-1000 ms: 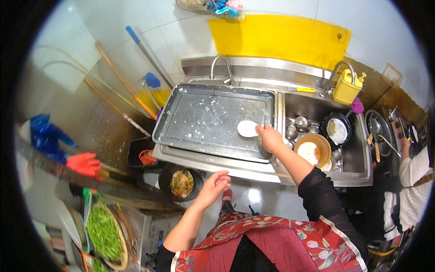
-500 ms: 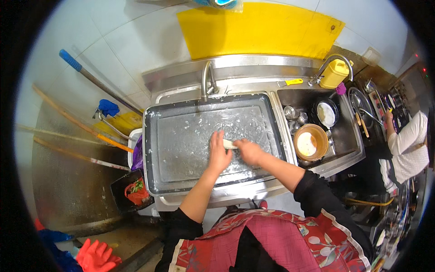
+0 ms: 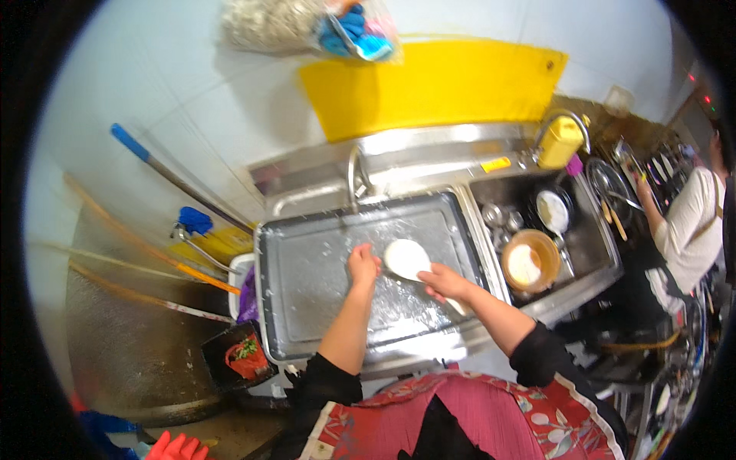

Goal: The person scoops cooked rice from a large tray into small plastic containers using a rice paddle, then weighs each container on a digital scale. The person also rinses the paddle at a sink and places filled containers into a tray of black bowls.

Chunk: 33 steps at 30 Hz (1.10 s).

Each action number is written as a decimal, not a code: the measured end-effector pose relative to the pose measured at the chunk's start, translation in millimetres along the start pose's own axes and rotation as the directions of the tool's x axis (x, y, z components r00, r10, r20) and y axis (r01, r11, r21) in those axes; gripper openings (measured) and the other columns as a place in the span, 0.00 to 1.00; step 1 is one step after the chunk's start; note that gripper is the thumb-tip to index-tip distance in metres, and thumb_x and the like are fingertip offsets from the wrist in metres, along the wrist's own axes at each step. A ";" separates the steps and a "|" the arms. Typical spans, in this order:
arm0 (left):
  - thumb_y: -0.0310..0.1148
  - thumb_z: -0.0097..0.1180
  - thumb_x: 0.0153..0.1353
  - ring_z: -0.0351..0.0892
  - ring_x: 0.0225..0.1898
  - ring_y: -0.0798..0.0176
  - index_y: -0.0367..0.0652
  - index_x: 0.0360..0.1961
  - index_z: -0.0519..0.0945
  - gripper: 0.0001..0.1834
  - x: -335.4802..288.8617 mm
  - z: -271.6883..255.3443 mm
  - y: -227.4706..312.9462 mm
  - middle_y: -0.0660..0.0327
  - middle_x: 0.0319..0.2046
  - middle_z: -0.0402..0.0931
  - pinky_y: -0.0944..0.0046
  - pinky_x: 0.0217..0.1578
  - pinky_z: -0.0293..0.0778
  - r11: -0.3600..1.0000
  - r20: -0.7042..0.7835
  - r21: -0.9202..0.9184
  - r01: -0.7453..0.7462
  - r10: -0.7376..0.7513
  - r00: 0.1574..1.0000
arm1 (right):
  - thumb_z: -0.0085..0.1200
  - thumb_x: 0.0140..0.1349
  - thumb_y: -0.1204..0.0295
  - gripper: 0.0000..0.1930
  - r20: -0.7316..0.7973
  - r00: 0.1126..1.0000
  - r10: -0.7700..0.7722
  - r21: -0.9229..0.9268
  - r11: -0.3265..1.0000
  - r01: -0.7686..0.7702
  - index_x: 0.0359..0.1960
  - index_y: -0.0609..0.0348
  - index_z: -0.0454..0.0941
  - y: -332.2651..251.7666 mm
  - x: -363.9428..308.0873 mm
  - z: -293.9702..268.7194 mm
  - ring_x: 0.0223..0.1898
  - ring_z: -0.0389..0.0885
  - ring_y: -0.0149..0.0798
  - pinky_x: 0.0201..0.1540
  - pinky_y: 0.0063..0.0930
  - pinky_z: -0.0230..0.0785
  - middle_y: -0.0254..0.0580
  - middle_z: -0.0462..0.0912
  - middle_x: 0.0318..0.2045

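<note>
A white rice paddle [image 3: 406,259] with a broad round head is gripped near its neck by my right hand [image 3: 448,282]. Its handle juts out past my palm toward the lower right. Just left of the paddle's head is my left hand [image 3: 364,265], apart from it, with fingers curled in; whatever they hold, if anything, is hidden. Both hands are over a large dark-rimmed metal tray [image 3: 303,295] lying across the left sink, its surface wet and dotted with white bits.
Behind the tray stands a tap [image 3: 353,176]. The right sink [image 3: 491,184] holds a brown bowl [image 3: 553,261], a black pan [image 3: 569,207] and metal cups. A yellow jug [image 3: 561,142] is at the back right. Poles lean at left; another person [image 3: 690,218] works at right.
The paddle now shows its round face, raised in my right hand. My left hand has drawn away from it and its fingers have curled. The view has tilted upward.
</note>
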State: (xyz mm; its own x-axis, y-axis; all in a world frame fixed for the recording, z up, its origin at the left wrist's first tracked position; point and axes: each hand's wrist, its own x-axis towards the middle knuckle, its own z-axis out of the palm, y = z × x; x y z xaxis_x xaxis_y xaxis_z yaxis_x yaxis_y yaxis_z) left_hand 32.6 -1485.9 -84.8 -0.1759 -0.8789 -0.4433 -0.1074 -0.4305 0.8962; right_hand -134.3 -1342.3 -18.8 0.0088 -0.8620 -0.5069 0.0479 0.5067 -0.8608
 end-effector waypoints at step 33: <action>0.33 0.46 0.62 0.61 0.15 0.75 0.38 0.44 0.67 0.12 -108.7 8.9 45.4 0.57 0.30 0.74 0.75 0.11 0.56 0.987 0.695 0.024 0.161 -0.132 0.707 | 0.42 0.59 0.66 0.15 -0.280 0.829 -0.484 -0.791 0.606 0.087 0.46 0.54 0.72 19.2 64.9 -42.3 0.50 0.71 0.54 0.51 0.48 0.62 0.49 0.74 0.48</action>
State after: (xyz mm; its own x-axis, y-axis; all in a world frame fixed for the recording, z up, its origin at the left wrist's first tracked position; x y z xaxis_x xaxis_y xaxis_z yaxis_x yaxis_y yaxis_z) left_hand 38.1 -1408.1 3.9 -0.7901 -0.4218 -0.4449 -0.1574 -0.5618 0.8122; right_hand -175.1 -1387.7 -70.1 -0.2955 -0.9552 -0.0166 -0.7601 0.2456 -0.6016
